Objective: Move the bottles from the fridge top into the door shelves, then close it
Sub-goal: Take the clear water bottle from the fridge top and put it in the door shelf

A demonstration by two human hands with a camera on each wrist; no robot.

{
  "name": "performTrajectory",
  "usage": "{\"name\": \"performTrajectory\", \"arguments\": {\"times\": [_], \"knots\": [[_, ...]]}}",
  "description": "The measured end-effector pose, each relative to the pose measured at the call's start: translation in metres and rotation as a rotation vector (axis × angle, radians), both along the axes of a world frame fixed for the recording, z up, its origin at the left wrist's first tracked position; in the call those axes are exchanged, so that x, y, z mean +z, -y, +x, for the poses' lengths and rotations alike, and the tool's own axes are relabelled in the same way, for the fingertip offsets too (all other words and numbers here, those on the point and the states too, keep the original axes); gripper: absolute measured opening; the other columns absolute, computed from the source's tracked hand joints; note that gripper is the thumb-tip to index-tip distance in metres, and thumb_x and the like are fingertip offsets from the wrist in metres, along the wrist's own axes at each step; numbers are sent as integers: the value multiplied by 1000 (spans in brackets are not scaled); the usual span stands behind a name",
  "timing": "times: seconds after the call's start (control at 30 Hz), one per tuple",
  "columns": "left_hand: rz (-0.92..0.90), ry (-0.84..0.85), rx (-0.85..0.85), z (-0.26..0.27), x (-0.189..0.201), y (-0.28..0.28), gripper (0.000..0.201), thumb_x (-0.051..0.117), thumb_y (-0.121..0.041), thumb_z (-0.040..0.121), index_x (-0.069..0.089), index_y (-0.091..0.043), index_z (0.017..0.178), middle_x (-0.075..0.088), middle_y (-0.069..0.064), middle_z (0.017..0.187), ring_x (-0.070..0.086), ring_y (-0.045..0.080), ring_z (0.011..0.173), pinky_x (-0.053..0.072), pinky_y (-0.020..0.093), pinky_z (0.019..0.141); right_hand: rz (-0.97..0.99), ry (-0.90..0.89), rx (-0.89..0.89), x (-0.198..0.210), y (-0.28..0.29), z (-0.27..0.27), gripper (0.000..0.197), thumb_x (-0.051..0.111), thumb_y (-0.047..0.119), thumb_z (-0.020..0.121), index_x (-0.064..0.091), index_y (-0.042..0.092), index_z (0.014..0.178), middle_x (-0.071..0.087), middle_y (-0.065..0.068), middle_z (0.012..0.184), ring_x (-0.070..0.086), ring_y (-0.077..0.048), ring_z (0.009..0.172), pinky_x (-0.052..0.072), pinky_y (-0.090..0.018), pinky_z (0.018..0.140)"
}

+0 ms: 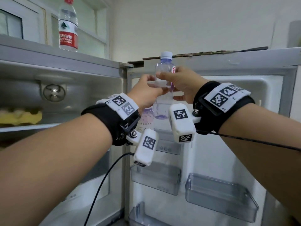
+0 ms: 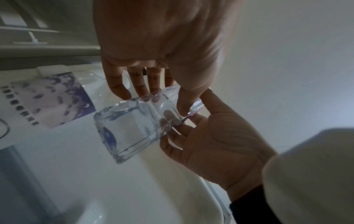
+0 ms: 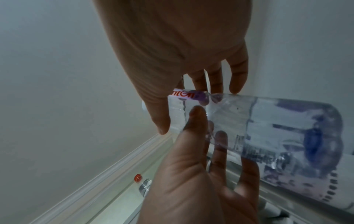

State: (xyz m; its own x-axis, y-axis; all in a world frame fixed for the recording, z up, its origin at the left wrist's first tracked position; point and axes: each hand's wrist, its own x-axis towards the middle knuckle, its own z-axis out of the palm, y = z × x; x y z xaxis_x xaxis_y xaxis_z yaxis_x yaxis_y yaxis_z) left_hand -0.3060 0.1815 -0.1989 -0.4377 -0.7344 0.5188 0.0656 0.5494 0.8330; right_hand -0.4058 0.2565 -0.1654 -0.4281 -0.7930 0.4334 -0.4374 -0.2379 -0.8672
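While the fridge [image 1: 97, 61] stands with its door [image 1: 244, 75] swung wide, the open cabinet is seen at 9 o'clock in the head view and the door's inner face at 3 o'clock. Clear door shelves [image 1: 221, 194] are mounted on that inner face toward 5 and 6 o'clock. On the fridge top, at 11 o'clock, a red-labelled water bottle [image 1: 68, 25] is left standing upright. Inside the cabinet, at 9 o'clock, a yellow egg tray [image 1: 21, 115] is set on a shelf. A clear bottle [image 1: 164, 75] with a pale lilac cap is held upright near the centre, just in front of the door's upper part, above the shelves and apart from them. It is gripped from both sides: the left hand [image 1: 145, 92] is wrapped around its middle from 9 o'clock, with the fingers [image 2: 122, 84] curled behind the body and the thumb pressed on the near face. The right hand [image 1: 180, 84] is closed on it from 3 o'clock, the thumb laid across the front and the fingers [image 3: 237, 75] bent over the purple and red label [image 3: 188, 95]. A second, lilac-labelled bottle [image 1: 147, 117] is partly hidden below the left wrist.
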Motion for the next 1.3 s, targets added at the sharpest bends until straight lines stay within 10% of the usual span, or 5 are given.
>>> {"name": "performTrajectory", "arguments": {"times": [0.37, 0.6, 0.87, 1.1, 1.3], "knots": [[14, 65, 32, -22, -34, 24, 60, 75, -19, 77, 49, -24, 131, 61, 3, 121, 62, 21, 109, 52, 39, 92, 16, 51, -87, -43, 32, -31, 56, 79, 29, 76, 42, 22, 117, 58, -2, 97, 52, -15, 71, 49, -42, 84], [43, 88, 56, -26, -43, 31, 45, 55, -4, 85, 55, -17, 128, 64, 7, 121, 61, 21, 93, 53, 42, 91, 39, 46, -178, -77, 57, -38, 64, 79, 24, 74, 43, 15, 126, 62, -9, 106, 53, -13, 64, 42, -25, 51], [37, 91, 66, -23, -45, 34, 40, 53, -9, 86, 59, -19, 124, 65, 7, 116, 60, 21, 85, 56, 47, 91, 54, 56, -226, -95, 70, -42, 69, 82, 32, 71, 43, 15, 125, 64, -10, 112, 54, -14, 64, 36, -23, 48], [45, 73, 63, -16, -42, 30, 38, 59, -21, 88, 60, -18, 126, 66, 8, 115, 64, 19, 94, 57, 40, 90, -63, 9, -303, -87, 69, -30, 88, 76, 50, 56, 41, 18, 131, 58, -14, 122, 65, -32, 102, 55, -49, 87], [36, 18, 70, -2, -24, 28, 25, 56, -27, 92, 63, -19, 115, 67, 7, 117, 64, 19, 110, 54, 41, 92, -270, 32, -221, -60, 59, -11, 32, 65, 33, 82, 48, 26, 109, 53, -7, 123, 58, -24, 108, 51, -42, 94]]}}
